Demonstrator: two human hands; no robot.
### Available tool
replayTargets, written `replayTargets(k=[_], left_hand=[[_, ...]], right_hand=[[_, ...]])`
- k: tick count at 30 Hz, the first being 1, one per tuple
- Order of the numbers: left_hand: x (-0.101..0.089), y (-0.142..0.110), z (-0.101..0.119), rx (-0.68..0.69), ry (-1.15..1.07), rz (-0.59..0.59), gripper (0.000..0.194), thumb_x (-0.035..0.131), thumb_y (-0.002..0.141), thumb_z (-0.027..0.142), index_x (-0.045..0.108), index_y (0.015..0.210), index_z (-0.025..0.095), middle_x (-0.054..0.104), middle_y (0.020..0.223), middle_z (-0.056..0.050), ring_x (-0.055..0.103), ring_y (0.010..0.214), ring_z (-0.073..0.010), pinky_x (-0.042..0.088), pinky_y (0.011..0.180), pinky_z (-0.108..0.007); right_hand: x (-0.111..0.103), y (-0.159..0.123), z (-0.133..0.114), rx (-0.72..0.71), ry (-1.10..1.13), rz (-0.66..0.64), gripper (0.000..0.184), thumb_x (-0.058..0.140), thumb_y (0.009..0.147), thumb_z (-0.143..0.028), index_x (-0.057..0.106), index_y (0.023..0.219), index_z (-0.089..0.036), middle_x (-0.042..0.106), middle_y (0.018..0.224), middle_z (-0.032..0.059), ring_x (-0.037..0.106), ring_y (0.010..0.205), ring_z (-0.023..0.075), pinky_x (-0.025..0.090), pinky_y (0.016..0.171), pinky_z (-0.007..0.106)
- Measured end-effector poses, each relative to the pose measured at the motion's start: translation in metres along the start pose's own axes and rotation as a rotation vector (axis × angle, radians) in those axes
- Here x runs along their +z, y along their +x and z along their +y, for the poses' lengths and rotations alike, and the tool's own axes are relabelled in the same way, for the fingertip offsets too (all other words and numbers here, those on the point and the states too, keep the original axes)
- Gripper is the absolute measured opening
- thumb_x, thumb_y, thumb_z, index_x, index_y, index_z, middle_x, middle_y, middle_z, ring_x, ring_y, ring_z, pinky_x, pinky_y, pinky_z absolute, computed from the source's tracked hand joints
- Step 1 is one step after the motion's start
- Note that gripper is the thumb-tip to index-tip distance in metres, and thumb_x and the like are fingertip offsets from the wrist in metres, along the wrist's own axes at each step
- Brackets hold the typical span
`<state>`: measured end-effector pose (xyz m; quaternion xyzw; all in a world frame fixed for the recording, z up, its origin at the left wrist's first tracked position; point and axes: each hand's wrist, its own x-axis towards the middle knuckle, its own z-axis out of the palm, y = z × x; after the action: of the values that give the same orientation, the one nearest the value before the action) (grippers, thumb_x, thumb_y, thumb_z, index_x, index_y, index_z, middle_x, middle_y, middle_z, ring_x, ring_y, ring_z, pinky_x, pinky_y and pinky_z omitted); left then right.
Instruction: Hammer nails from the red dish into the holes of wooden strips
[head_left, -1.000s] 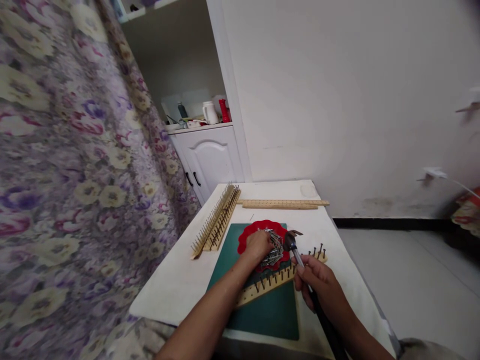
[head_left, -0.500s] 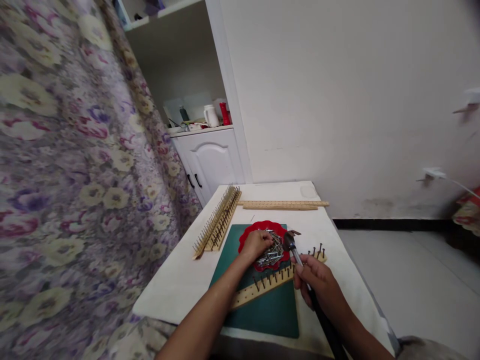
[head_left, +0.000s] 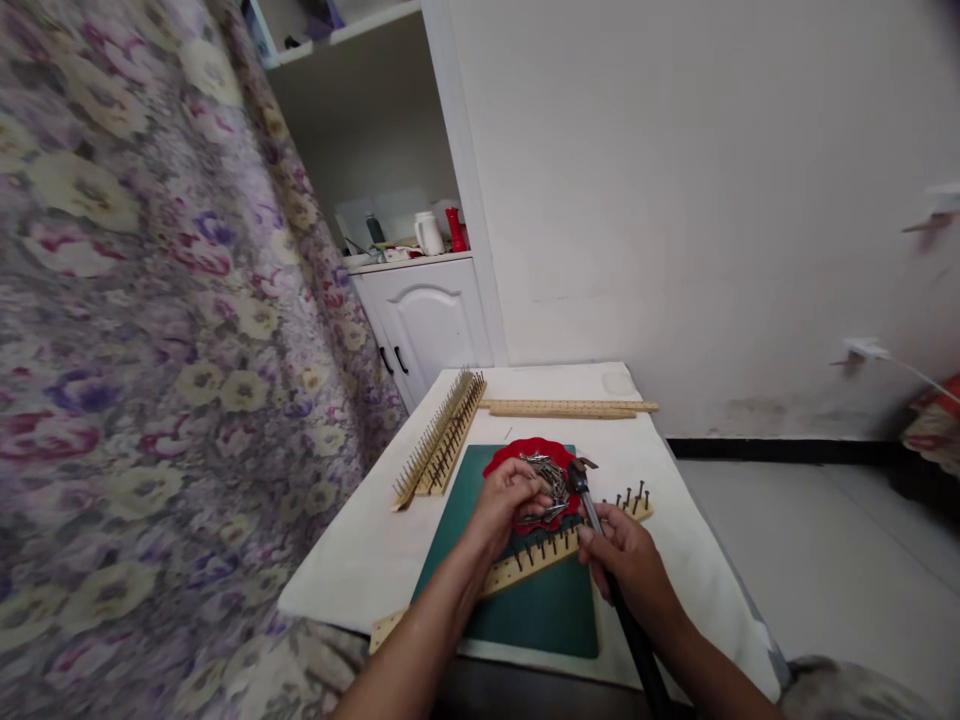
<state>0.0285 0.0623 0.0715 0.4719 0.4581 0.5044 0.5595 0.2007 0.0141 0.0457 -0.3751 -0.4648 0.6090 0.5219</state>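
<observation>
My left hand point(head_left: 511, 502) is over the near left side of a red scalloped dish point(head_left: 498, 462), its fingers pinched together. Whatever lies between those fingertips is too small to make out. Loose silvery nails point(head_left: 553, 480) fill the dish. In my right hand point(head_left: 626, 555) is a hammer point(head_left: 579, 476), gripped by its handle, with the head up beside the dish's right edge. A drilled wooden strip point(head_left: 495, 578) lies slantwise on a green mat point(head_left: 532, 625); dark nails stand upright along its middle and right end. My left forearm and right hand cover parts of it.
Two wooden strips full of upright nails point(head_left: 442, 440) lie at the table's left edge. More wooden strips point(head_left: 566, 408) lie across the back of the white-covered table point(head_left: 345, 560). A floral curtain point(head_left: 187, 350) hangs on the left, beside a white cabinet point(head_left: 431, 310).
My left hand has drawn back toward me from the nails in the dish, its fingers now pinched at the near side. The hammer stays in my right hand, hardly moved. The view has shifted slightly.
</observation>
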Motion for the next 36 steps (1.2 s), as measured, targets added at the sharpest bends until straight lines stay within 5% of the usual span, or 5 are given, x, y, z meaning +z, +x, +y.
replayTargets(k=[5,11,17,24,36], left_hand=[[0.017,-0.046,-0.01,-0.094,-0.271,-0.064,0.034,0.076,0.063,0.028,0.049,0.079,0.016,0.068,0.077,-0.002,0.065,0.061,-0.0106,0.049,0.055,-0.018],[0.017,-0.068,-0.03,-0.079,-0.38,-0.032,0.027,0.076,0.064,0.024,0.053,0.076,0.015,0.067,0.075,-0.002,0.063,0.06,-0.0106,0.047,0.056,-0.019],[0.009,-0.082,-0.04,-0.008,-0.047,-0.003,0.019,0.073,0.068,0.027,0.059,0.074,0.014,0.064,0.061,0.0,0.056,0.054,-0.0099,0.04,0.054,-0.019],[0.005,-0.1,-0.028,0.247,0.529,-0.017,0.011,0.061,0.079,0.022,0.068,0.071,0.018,0.064,0.072,-0.002,0.057,0.07,-0.0152,0.041,0.067,-0.024],[-0.052,-0.082,-0.052,0.147,0.534,0.359,0.017,0.059,0.076,0.033,0.061,0.075,0.016,0.055,0.063,0.002,0.048,0.059,-0.0117,0.035,0.055,-0.019]], right_hand=[[0.004,-0.005,0.001,0.001,0.007,-0.037,0.03,0.066,0.076,-0.041,0.057,0.091,-0.017,0.06,0.053,-0.0069,0.039,0.025,0.0043,0.026,0.029,0.016],[0.008,-0.009,0.004,0.04,0.03,-0.073,0.035,0.069,0.073,-0.038,0.054,0.097,-0.016,0.058,0.047,-0.009,0.038,0.026,0.0048,0.028,0.027,0.015],[0.011,-0.014,0.005,0.071,0.015,-0.108,0.036,0.069,0.073,-0.033,0.052,0.1,-0.017,0.057,0.046,-0.0101,0.038,0.025,0.0043,0.029,0.026,0.014],[0.02,-0.022,0.008,0.097,-0.019,-0.177,0.028,0.066,0.075,-0.032,0.052,0.095,-0.017,0.056,0.046,-0.0102,0.035,0.024,0.0021,0.028,0.026,0.013],[0.016,-0.021,0.007,0.102,-0.057,-0.137,0.028,0.063,0.079,-0.036,0.052,0.099,-0.019,0.054,0.051,-0.0105,0.037,0.026,0.0028,0.028,0.028,0.013]])
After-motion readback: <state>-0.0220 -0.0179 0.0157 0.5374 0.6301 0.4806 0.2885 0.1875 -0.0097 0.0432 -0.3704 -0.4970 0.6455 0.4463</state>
